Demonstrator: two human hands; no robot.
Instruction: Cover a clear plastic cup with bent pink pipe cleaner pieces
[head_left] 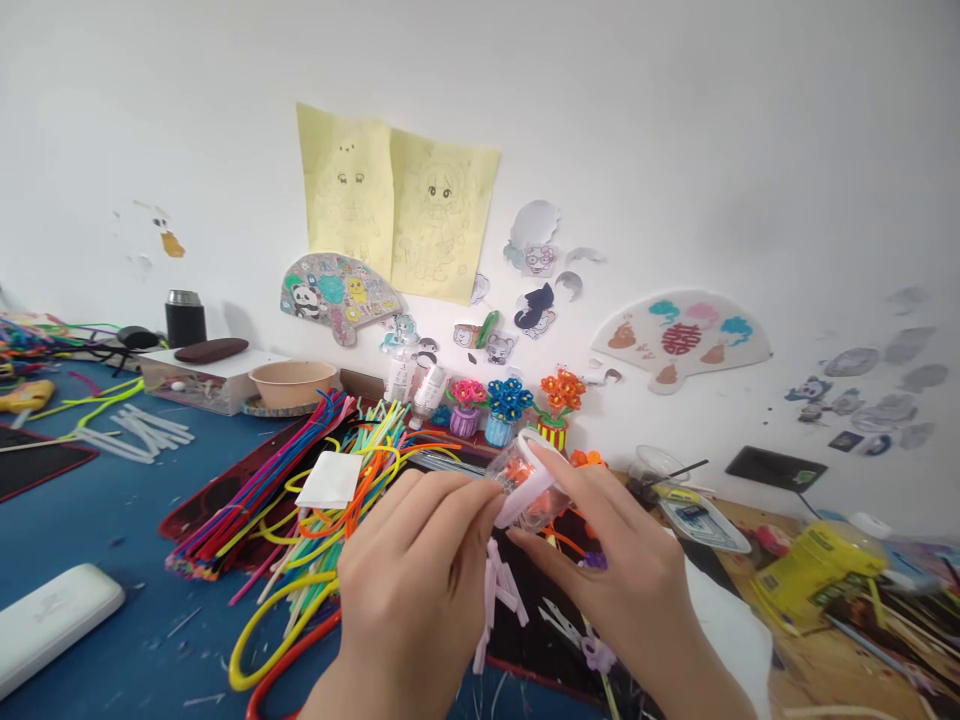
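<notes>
A small clear plastic cup [553, 508] with a whitish rim is tilted between my two hands. My right hand [626, 565] is closed on it, fingers on the rim and thumb below. A pale pink fuzzy strip [527, 496], which looks like pipe cleaner, lies across the cup's side. My left hand [420, 570] pinches the strip's left end against the cup; its fingertips are partly hidden. Under my hands, short lilac pipe-cleaner pieces [504, 585] lie on a dark mat [536, 645]. Scissors [562, 622] rest beside my right wrist.
Bundles of coloured pipe cleaners [262, 470] lie left of my hands, with a folded white paper [330, 480] on top. Behind stand small pots of pipe-cleaner flowers [510, 400] against the wall. A white case [56, 620] lies front left; a yellow package [821, 570] sits right.
</notes>
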